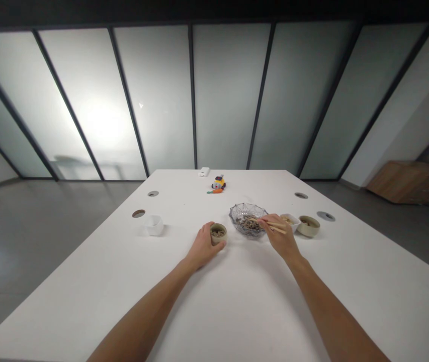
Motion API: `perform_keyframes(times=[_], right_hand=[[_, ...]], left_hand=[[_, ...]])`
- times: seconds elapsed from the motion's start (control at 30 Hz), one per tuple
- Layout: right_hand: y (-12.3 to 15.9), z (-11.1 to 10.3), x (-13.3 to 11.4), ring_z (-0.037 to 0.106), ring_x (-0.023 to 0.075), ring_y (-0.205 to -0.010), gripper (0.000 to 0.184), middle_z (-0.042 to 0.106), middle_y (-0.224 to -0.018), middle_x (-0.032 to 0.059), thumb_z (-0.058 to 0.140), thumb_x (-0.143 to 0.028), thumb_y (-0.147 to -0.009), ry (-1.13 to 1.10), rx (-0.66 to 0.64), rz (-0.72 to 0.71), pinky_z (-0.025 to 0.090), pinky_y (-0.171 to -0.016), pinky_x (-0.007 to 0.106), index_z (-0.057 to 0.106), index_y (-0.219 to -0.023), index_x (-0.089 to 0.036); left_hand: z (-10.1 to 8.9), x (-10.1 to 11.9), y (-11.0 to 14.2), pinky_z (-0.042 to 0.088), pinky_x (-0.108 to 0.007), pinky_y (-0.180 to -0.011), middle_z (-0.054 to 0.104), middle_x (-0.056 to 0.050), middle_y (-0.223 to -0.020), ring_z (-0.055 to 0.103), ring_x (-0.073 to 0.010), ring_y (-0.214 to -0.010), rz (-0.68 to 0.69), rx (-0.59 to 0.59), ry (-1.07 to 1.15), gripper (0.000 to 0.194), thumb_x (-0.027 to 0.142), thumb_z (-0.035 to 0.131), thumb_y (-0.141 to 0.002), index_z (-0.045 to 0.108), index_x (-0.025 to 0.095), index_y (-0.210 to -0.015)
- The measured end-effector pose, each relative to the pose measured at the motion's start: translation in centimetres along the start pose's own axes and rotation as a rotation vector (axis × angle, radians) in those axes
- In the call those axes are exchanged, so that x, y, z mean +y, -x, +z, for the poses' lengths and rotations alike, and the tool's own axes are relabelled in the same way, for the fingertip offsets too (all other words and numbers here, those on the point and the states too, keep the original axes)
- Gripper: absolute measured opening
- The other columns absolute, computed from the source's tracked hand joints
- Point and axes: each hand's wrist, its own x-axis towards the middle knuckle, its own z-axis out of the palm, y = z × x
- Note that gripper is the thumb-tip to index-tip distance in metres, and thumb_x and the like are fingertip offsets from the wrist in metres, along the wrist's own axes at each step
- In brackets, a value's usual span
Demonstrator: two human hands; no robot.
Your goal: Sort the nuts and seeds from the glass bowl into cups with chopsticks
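Observation:
My left hand (203, 246) is wrapped round a small beige bowl (219, 240) on the table. Small greyish-brown pieces, perhaps sunflower seeds, lie inside that bowl. In my right hand (281, 240) is a pair of wooden chopsticks (277, 225), their tips down among similar pieces (247, 223) in a clear glass bowl (241, 208). The glass bowl stands just right of the beige one, apart from it. Whether the tips pinch a piece is too small to tell.
Right of the glass bowl stand a white bowl (295, 225) with pale pieces and a second beige bowl (308, 230). A white container (154, 226) sits at left. Farther back are a yellow toy car (219, 182), a toy carrot (217, 191) and a white object (204, 172).

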Motion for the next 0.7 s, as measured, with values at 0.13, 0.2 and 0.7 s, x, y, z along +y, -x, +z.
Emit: perform_keyframes(times=[0.13,0.2,0.7], right_hand=[[0.2,0.3,0.5,0.069,0.0243,-0.086,0.042,0.075,-0.091,0.0073,0.059,-0.061,-0.098,0.006,-0.042,0.003,0.057,-0.079,0.04,0.075,-0.087,-0.024],[0.3,0.4,0.6,0.069,0.0242,-0.086,0.043,0.075,-0.092,0.008,0.059,-0.061,-0.098,0.015,-0.049,0.008,0.057,-0.078,0.04,0.076,-0.087,-0.023],[-0.9,-0.8,-1.3,0.075,0.0286,-0.079,0.042,0.077,-0.087,0.0085,0.063,-0.064,-0.093,-0.201,0.158,0.169,0.062,-0.078,0.048,0.074,-0.085,-0.025]], left_hand=[[0.0,0.0,0.0,0.041,-0.046,-0.116,0.06,-0.016,-0.141,0.056,-0.031,-0.132,-0.004,-0.01,-0.014,0.067,0.029,0.079,-0.08,0.052,0.018,-0.14],[0.1,0.0,-0.1,0.041,-0.046,-0.116,0.06,-0.016,-0.14,0.056,-0.0309,-0.131,0.001,-0.01,-0.018,0.066,0.028,0.078,-0.081,0.052,0.018,-0.14],[0.0,0.2,0.0,0.042,-0.044,-0.115,0.06,-0.015,-0.139,0.056,-0.0308,-0.132,-0.012,-0.02,-0.028,0.066,0.029,0.078,-0.081,0.051,0.018,-0.14]])
